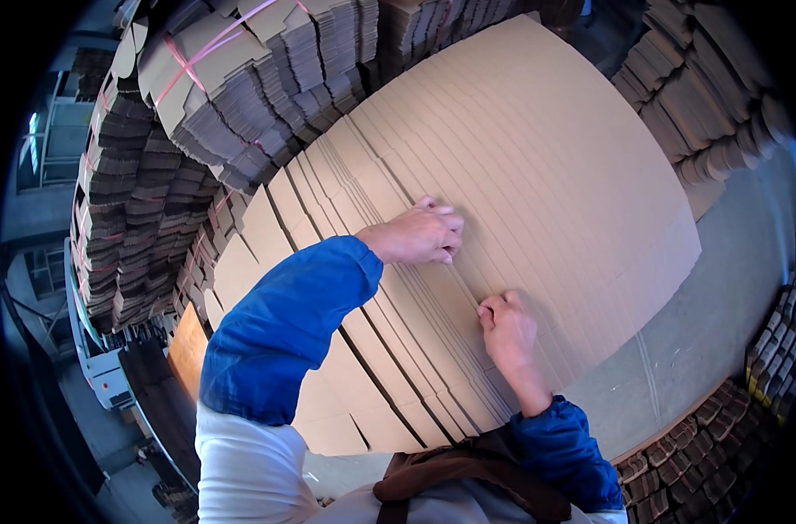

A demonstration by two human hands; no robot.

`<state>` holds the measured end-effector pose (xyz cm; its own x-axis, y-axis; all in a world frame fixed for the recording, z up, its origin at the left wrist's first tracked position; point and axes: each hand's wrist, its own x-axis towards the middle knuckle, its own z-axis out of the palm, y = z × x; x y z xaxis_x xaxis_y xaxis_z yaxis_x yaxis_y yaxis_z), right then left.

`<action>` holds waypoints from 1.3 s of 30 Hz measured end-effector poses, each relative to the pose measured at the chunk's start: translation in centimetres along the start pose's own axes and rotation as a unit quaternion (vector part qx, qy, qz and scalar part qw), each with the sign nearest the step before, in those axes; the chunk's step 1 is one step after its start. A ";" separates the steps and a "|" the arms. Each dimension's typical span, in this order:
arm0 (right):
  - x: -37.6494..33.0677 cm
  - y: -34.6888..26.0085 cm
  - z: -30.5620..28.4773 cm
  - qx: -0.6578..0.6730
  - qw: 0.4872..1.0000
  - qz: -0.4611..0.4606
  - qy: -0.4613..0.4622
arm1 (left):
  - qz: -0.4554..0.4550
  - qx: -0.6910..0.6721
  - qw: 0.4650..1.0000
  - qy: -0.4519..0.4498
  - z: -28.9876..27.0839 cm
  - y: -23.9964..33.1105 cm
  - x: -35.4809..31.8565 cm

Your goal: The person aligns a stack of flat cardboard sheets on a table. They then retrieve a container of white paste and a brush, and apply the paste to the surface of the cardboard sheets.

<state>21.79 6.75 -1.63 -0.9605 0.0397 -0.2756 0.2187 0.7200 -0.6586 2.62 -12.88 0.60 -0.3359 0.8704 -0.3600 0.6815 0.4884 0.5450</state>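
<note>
Taking the fanned stack of flat cardboard sheets (538, 166) as the landmark: to its far left stand tall dark piles of folded cartons (131, 218), and just above-left of it lie bundles of cartons tied with pink strapping (232, 79).

The left hand (418, 234), coming out of a blue sleeve (284, 323), rests on the stack near its middle. Its fingers are curled down onto the sheet edges, gripping or pressing them; whether a sheet is actually pinched cannot be told.

The stack itself is plain brown corrugated board, many large sheets slid over one another so their long edges form close parallel ridges running from lower right to upper left.

The right hand (505, 325) sits lower on the stack, near its front edge, closed in a loose fist with fingertips nipped on the edge of one sheet.

Right of the stack is bare grey floor (721, 288), then more carton piles (704, 96).
</note>
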 end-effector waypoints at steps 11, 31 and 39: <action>0.3 0.1 -0.3 0.021 1.000 -0.001 -0.006 | -0.001 0.002 1.000 0.011 0.7 -0.4 0.3; 0.2 0.2 -0.5 0.016 1.000 -0.008 0.007 | -0.270 0.099 0.926 0.244 8.0 4.9 -4.5; -2.4 7.0 -7.1 -0.058 0.989 0.014 0.136 | -0.297 0.081 0.922 0.233 8.1 5.2 -4.0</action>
<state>24.43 16.61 -0.56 -0.9687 0.2335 -0.0838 0.2393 0.7901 -0.5643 12.73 -14.30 -1.25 -0.8987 0.4034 -0.1722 0.3635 0.9047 0.2224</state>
